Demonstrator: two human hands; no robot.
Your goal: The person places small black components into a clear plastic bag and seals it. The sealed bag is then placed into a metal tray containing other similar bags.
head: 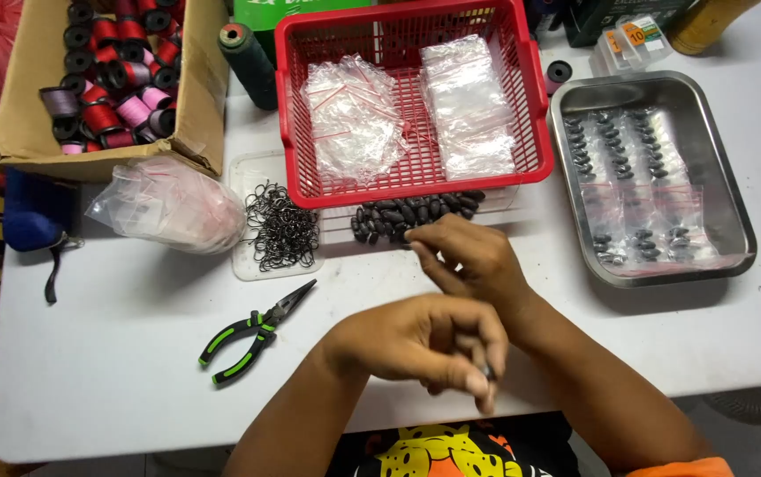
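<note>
My left hand [424, 340] hovers over the front edge of the white table [115, 353], fingers curled around a small dark piece that I can barely see. My right hand [464, 256] reaches forward, its fingertips touching the pile of dark oval sinkers [398, 216] that lies in a clear shallow tray under the red basket's front. A heap of black wire hooks [281, 225] sits in the same tray to the left.
Red basket [526, 97] holds clear plastic bags. A steel tray [734, 203] at right holds bagged sinkers. Green-handled pliers [252, 334] lie front left. A cardboard box [199, 88] of thread spools, a bag bundle [168, 203] and a dark green spool [248, 62] stand at left.
</note>
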